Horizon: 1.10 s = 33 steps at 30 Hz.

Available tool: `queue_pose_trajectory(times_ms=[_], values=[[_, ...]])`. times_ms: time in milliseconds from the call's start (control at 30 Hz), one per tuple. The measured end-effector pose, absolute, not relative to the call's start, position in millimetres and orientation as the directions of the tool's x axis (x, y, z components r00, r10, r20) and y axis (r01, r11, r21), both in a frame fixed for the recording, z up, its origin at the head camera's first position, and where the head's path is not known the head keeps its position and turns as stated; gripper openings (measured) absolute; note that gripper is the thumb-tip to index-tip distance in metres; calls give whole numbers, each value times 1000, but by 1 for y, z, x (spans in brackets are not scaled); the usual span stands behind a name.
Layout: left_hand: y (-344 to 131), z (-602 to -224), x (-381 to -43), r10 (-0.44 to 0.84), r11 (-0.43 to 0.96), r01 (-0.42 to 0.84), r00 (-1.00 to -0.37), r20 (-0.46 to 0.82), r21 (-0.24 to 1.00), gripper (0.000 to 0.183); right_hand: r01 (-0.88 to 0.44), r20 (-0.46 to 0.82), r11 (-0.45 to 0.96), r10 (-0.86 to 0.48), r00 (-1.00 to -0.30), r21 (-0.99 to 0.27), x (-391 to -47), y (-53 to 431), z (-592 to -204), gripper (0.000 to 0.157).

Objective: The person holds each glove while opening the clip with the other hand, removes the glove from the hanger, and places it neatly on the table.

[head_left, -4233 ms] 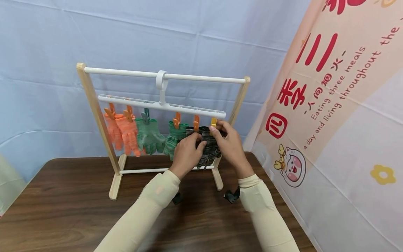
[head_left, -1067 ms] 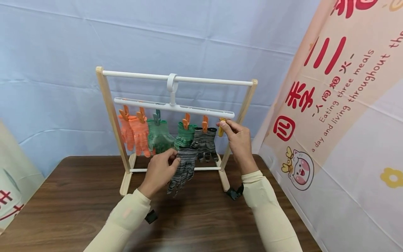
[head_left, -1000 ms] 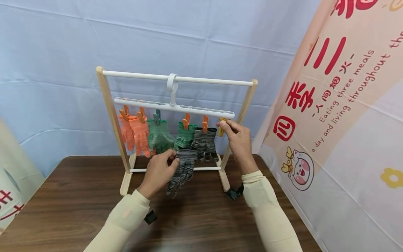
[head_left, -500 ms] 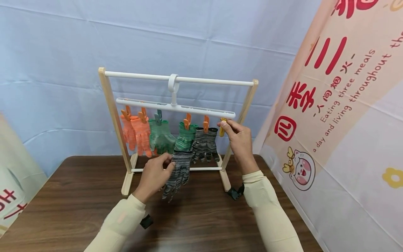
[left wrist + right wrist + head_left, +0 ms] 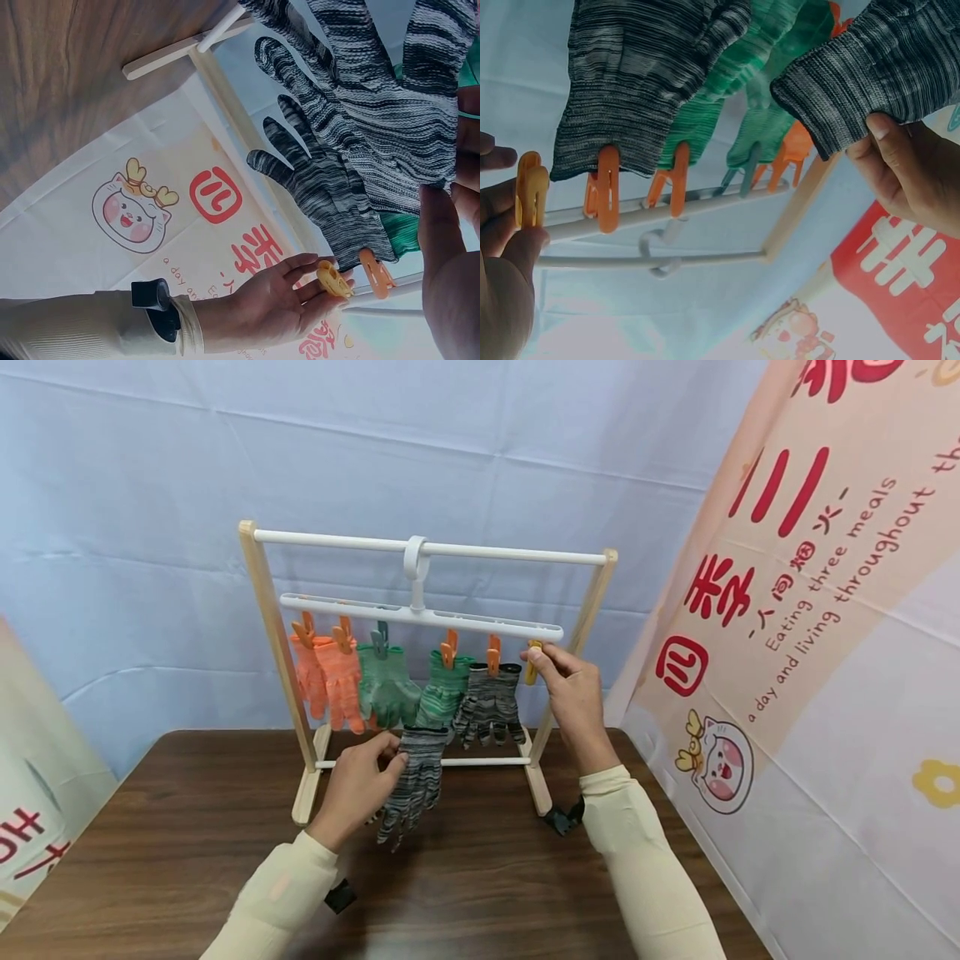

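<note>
wood-grain tabletop [image 5: 187, 827], drying rack [image 5: 259, 572]; at its seven o'clock, left hand [image 5: 358, 783] pinching grey-striped knit glove [image 5: 420, 774] by cuff [image 5: 426, 735], presumably to dangle freely; at three o'clock, right hand [image 5: 577, 697] pinching yellow clothespin [image 5: 532, 670].

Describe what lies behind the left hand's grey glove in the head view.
Partly visible: striped green glove, white lower bar, table. The held grey glove hides part of the bar.

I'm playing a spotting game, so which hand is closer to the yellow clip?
Right. The right hand pinches the yellow clip itself, while the left hand is lower and off to the left, holding a grey-and-black glove.
</note>
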State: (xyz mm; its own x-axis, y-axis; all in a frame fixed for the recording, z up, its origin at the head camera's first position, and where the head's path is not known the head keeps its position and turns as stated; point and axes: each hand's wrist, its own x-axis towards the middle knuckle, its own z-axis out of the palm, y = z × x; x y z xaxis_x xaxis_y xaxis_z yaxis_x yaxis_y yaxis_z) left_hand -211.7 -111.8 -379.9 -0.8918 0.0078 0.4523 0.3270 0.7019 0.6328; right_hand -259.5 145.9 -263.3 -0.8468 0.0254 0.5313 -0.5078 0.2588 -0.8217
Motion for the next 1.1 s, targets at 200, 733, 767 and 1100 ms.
queue_pose_trajectory(times_ms=[200, 733, 767, 1100], values=[[-113, -383, -210, 4, 686, 315, -904, 428, 656, 7, -510, 537, 282, 26, -843, -813, -262, 147, -265, 28], [-123, -395, -207, 0, 681, 277, -926, 378, 678, 7, -498, 527, 279, 35, -849, -821, -285, 156, -283, 32], [-124, -396, -207, -2, 684, 272, -927, 375, 677, 7, -499, 528, 282, 35, -848, -820, -285, 156, -283, 32], [-131, -405, -203, -23, 706, 234, -936, 352, 669, 5, -503, 534, 309, 19, -845, -807, -262, 148, -265, 29]])
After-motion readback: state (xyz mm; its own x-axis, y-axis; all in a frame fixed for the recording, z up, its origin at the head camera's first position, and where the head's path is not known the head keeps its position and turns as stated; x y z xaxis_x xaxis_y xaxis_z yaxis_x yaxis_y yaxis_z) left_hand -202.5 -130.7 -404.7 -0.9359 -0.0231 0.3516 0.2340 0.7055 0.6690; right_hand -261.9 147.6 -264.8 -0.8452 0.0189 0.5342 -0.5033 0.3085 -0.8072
